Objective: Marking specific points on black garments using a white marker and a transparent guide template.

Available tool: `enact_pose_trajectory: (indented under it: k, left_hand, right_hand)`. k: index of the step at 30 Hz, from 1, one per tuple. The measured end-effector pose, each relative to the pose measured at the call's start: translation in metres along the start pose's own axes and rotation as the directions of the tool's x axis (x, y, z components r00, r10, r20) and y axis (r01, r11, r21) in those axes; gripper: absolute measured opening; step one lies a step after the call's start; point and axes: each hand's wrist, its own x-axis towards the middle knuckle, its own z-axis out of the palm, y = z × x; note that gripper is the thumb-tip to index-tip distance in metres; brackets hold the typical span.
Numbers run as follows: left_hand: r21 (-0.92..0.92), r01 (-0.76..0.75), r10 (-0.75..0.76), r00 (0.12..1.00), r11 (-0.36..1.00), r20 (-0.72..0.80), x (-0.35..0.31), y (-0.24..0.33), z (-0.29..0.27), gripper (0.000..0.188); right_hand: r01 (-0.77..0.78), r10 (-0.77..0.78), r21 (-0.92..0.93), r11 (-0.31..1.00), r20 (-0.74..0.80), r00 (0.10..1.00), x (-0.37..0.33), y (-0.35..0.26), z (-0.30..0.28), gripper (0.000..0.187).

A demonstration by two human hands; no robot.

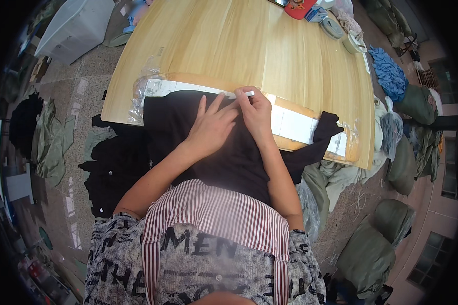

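Observation:
A black garment (213,160) lies over the near edge of the table and hangs down toward me; a sleeve-like end (328,124) reaches out to the right. Flat on the cloth, fingers spread, my left hand (212,124) rests near its far edge. My right hand (256,113) is closed in a pinch around a short white chalk-like stick (249,93), just right of the left fingertips. Beneath the cloth's far edge runs a long white paper strip (292,123), fixed to the table under clear tape. The stick's lower tip is hidden by the fingers.
The wooden table (203,40) stretches away ahead. A red object (296,8), a round tin (332,28) and a tub (354,42) stand at its far right. Dark cloth (117,170) hangs at the left. Stuffed green sacks (366,249) and a white bin (76,30) stand around.

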Motion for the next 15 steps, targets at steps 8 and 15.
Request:
enact_pose_trajectory:
  k: [8,15]
  left_hand:
    - [0.000,0.013,-0.013,1.000,1.000,0.006,-0.005,-0.003,0.001,0.039]
    - [-0.003,0.001,-0.001,1.000,1.000,0.006,-0.003,-0.006,0.004,0.039]
  right_hand:
    - [0.092,-0.068,-0.271,0.958,0.097,0.993,-0.003,-0.006,0.005,0.014]
    - [0.161,-0.110,-0.509,0.846,0.130,0.985,0.001,-0.023,0.008,0.020]
